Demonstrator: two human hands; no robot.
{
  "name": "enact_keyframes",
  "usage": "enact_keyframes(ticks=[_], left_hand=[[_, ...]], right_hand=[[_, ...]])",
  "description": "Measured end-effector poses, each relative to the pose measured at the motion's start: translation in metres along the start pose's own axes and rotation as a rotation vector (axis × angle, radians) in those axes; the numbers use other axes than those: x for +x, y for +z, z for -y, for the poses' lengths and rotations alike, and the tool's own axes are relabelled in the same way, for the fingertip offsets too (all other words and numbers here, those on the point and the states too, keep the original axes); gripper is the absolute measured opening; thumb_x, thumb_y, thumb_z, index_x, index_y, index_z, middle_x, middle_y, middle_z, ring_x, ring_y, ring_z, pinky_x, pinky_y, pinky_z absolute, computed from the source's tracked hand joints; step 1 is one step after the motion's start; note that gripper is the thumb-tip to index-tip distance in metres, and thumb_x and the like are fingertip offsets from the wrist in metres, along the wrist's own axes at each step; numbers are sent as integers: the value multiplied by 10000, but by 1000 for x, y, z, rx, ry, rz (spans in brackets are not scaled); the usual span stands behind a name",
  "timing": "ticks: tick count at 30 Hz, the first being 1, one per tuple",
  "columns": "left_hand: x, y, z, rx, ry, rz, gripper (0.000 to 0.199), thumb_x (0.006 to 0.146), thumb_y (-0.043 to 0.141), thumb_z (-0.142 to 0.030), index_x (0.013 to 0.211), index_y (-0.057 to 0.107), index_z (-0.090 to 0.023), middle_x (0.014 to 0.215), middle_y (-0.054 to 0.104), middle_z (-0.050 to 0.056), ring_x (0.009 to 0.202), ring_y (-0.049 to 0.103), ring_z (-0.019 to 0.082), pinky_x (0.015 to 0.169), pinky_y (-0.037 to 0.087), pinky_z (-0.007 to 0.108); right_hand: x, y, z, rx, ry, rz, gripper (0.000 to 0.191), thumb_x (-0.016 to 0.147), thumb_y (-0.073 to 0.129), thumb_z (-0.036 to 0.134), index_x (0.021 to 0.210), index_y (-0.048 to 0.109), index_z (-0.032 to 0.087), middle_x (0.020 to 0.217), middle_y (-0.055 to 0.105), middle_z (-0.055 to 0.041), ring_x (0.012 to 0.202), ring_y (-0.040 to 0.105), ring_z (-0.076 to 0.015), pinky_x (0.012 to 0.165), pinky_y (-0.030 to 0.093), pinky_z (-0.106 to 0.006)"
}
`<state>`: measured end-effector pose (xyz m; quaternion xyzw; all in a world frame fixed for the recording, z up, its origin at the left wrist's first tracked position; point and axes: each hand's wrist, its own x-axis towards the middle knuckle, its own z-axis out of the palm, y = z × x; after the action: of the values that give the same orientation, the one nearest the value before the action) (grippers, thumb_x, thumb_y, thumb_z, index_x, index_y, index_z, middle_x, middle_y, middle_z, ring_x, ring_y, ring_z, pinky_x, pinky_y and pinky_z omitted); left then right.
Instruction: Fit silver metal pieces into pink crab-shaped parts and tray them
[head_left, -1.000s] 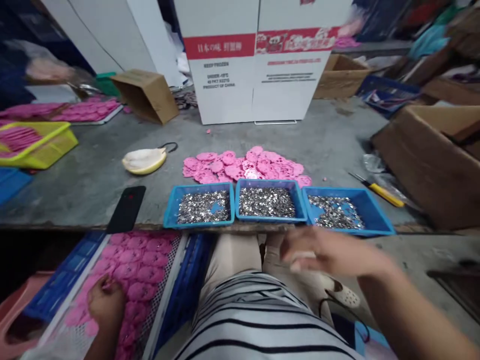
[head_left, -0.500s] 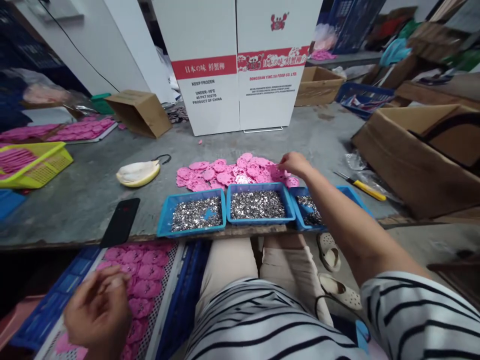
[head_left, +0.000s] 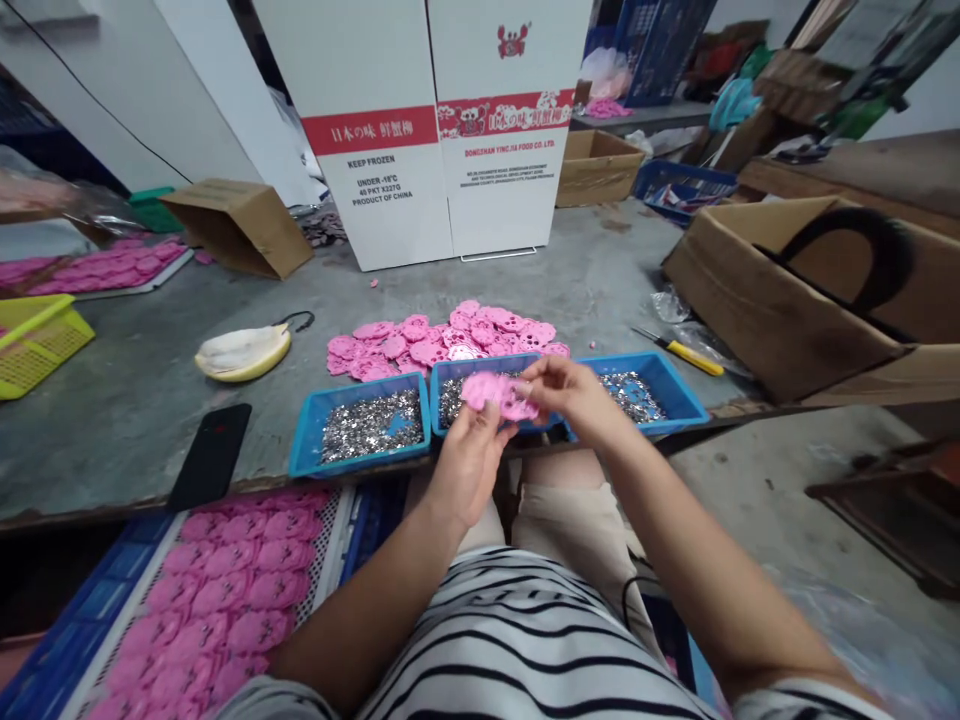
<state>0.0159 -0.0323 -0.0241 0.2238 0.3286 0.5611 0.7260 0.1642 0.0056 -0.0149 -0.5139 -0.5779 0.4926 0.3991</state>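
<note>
Both hands hold a flat pink cut-out piece (head_left: 491, 390) with small holes, above the middle blue tray (head_left: 441, 372). My left hand (head_left: 466, 462) pinches its lower edge from below. My right hand (head_left: 570, 398) has its fingertips closed on the right end. Small silvery bits fill the middle tray, the left blue tray (head_left: 304, 440) and the right blue tray (head_left: 675, 385). Behind the trays lies a loose pile of similar pink pieces (head_left: 427, 350). Whether my right fingers also hold a small bit is hidden.
At the left are a black phone (head_left: 210, 455), a yellow oval dish (head_left: 244, 355) and a yellow basket (head_left: 45, 350). Below the table edge, a rack (head_left: 330, 540) bears rows of pink pieces. A white carton (head_left: 450, 200), a yellow-handled tool (head_left: 694, 357) and a cardboard box (head_left: 720, 270) stand around.
My right hand has come from the pile toward me with a pink piece. My left hand has risen from over the rack and taken hold of it too. The view has shifted right.
</note>
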Motion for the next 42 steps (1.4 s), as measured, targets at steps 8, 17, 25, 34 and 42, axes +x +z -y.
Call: enact_keyframes(ticks=[8,17,25,34,42], left_hand=[[-8,-22,-14,-9,67,-303,296,813,658,-293,1067,597,-155,870,741,102,681,711,228,647,581,381],[-12,-44,-13,58,61,-295,426,691,778,-316,1041,602,-147,805,734,93,582,670,184,509,529,273],[-5,-34,-7,106,-14,-205,507,608,842,-292,1032,609,-142,752,721,75,548,635,158,474,489,239],[-5,-39,-4,199,16,-206,498,442,902,-212,861,641,-142,718,696,36,566,617,131,490,502,214],[-4,-39,3,260,94,-205,529,357,948,-322,757,662,-127,651,679,24,556,592,115,494,499,205]], right_hand=[[22,17,5,-1192,-54,102,193,856,547,102,978,697,92,1079,712,-217,1066,648,-299,833,505,-352],[34,24,1,-1247,-87,159,277,838,517,45,1003,736,77,1054,731,-229,1049,675,-284,859,481,-321],[31,13,-3,-992,-40,-45,271,836,479,43,988,683,137,1015,740,-169,955,682,-249,767,440,-297],[-4,43,1,-547,-186,39,111,834,568,87,797,616,180,800,702,1,749,616,-117,658,400,-189],[-16,52,-7,-320,-134,-17,152,764,609,52,668,602,171,806,660,-14,787,584,-141,736,399,-242]])
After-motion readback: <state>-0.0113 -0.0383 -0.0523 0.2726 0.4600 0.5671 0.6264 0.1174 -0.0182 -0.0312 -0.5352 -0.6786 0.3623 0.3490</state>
